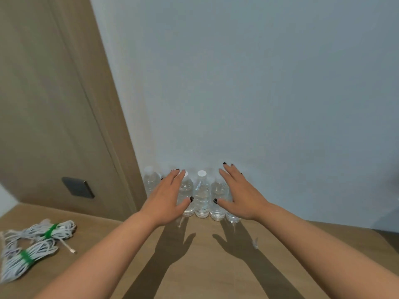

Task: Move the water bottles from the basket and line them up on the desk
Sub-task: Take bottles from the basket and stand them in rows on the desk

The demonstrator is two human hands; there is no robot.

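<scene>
My forearms reach out over the bare desk (205, 266), casting shadows ahead. To my left, near the desk's front, lie two bundles of white cable (36, 244) with green ties, well apart from the work. My left hand (166, 199) and right hand (239, 195) hover flat, fingers straight, grip wide open, holding nothing; they flank the water bottles (201, 195), likely squaring up the row. The bottles stand upright, side by side, tight against the wall (237, 83). No basket shows. Open desk remains to the right for more.
</scene>
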